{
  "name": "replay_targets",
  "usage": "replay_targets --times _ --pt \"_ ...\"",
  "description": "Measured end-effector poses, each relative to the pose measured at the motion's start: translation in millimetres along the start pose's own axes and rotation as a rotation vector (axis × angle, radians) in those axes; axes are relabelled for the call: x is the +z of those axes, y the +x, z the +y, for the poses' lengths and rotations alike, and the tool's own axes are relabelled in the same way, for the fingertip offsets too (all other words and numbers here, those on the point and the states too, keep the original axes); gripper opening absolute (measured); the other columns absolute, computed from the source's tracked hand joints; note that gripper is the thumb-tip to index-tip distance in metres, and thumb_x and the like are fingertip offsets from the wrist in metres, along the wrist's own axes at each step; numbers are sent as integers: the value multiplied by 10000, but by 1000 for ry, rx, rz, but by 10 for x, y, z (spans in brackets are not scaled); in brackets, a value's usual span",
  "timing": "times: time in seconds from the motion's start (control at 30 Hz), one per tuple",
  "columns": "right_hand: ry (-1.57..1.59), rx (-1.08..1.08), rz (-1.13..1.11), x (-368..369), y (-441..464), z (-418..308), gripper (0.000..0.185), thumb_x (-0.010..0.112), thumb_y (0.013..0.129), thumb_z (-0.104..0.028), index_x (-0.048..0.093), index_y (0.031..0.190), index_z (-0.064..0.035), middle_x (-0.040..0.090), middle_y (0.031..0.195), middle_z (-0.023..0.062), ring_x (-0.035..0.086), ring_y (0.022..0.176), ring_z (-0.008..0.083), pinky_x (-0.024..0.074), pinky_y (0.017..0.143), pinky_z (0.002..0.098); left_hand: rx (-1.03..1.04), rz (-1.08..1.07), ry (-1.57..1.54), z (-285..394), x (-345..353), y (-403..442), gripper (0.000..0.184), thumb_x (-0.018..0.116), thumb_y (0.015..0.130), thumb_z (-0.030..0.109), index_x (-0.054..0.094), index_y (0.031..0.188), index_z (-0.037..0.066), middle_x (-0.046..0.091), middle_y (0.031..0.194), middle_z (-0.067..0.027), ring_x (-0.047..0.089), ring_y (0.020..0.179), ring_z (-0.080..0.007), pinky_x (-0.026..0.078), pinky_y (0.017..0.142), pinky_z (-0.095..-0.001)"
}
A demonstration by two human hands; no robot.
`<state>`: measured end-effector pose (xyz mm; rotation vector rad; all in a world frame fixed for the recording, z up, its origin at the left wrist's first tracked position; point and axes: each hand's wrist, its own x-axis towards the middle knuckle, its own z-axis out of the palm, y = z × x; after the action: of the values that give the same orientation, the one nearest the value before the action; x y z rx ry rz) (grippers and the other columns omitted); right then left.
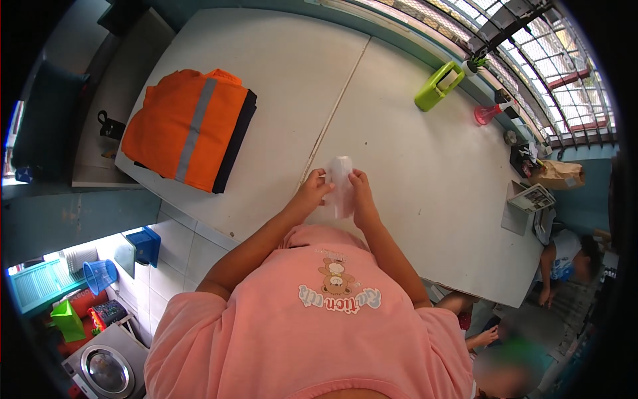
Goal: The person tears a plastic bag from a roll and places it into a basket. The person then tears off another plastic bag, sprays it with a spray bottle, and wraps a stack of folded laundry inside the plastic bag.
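Note:
A clear, rolled or folded plastic piece point(341, 189) stands between my two hands, above the front part of the white table point(266, 80). My left hand point(314, 191) has its fingers curled against the plastic's left side. On the opposite side, my right hand point(361, 193) grips its edge with bent fingers. Farther left on the table lies a folded stack of orange clothing point(216, 136) with a grey stripe and a dark layer beneath it.
A green tape dispenser point(439, 86) and a red spray bottle point(488, 114) stand near the window. A brown paper bag point(559, 175) is at the right. Two people point(565, 256) are at the lower right. A washing machine point(106, 370) is at the lower left.

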<state>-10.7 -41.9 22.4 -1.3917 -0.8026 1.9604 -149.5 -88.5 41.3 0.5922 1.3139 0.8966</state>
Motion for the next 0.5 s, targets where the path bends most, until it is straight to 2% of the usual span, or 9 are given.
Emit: replay_targets --times 0.07,0.13,0.23,0.27,0.4,0.47,0.5 --pt "-38 -23 -102 -78 -31 0 522 584 709 -125 316 1147 -33 480 989 118 491 864 192 432 691 305 -28 23 42 34 24 6 479 479 806 203 280 1197 9 462 1122 -146 467 1019 -221 423 782 -374" --pt "-99 -27 -108 -110 -64 10 531 584 697 -126 321 1150 -37 480 1002 119 491 873 192 434 691 307 -79 60 101 152 112 -49 474 485 798 213 318 1190 5 462 1128 -142 455 1043 -224 393 820 -372" --pt "-174 3 -132 -282 -91 -46 578 609 660 -148 334 1159 -55 476 1018 108 491 908 198 442 690 315 71 -57 239 -61 216 80 450 487 799 210 363 1179 5 452 1145 -130 417 1091 -244 376 854 -358" --pt "-101 60 -211 -332 -185 -194 616 618 635 -166 331 1169 -61 462 1046 108 489 934 209 447 706 334 98 -102 259 -130 283 145 438 490 798 194 374 1177 7 434 1166 -128 405 1106 -250 373 860 -353" --pt "-37 35 -96 -969 -161 -340 625 600 617 -158 335 1175 -62 457 1058 103 482 949 221 435 744 374 259 -246 301 71 826 232 430 497 797 154 366 1181 13 377 1219 -127 372 1133 -248 379 859 -348" --pt "-39 17 -54 -1336 -179 -567 624 593 611 -157 338 1174 -66 456 1061 98 473 963 226 427 759 394 154 -249 162 246 1101 288 446 471 810 138 320 1226 83 310 1277 -69 306 1183 -222 389 854 -334" --pt "18 1 28 -1563 -191 -726 621 591 606 -155 343 1170 -81 455 1065 88 461 978 228 415 772 414 147 -259 193 214 1165 451 463 478 806 140 308 1233 86 271 1299 -77 280 1197 -232 407 827 -339"
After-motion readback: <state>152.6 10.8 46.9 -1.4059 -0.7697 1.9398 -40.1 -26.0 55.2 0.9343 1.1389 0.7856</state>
